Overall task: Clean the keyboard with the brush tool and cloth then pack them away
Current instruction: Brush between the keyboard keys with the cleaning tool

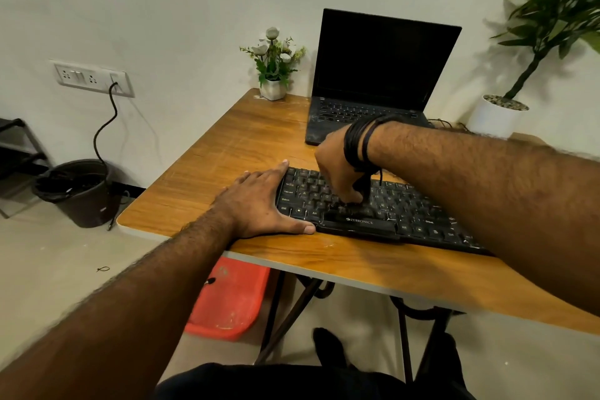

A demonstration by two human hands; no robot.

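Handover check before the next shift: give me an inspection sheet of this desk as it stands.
Surface: wooden table, scuffed and marked.
Job's things: black keyboard near the front edge; brush tool hidden if held; cloth not seen.
Clutter: open laptop, screen dark; small flower pot.
Hands: left hand lies flat against the keyboard's left end; right hand curled, fingertips down on the keys, contents hidden.
Cables: black cord hangs from the wall socket.
Surroundings: black bin, red tub under the table, potted plant.
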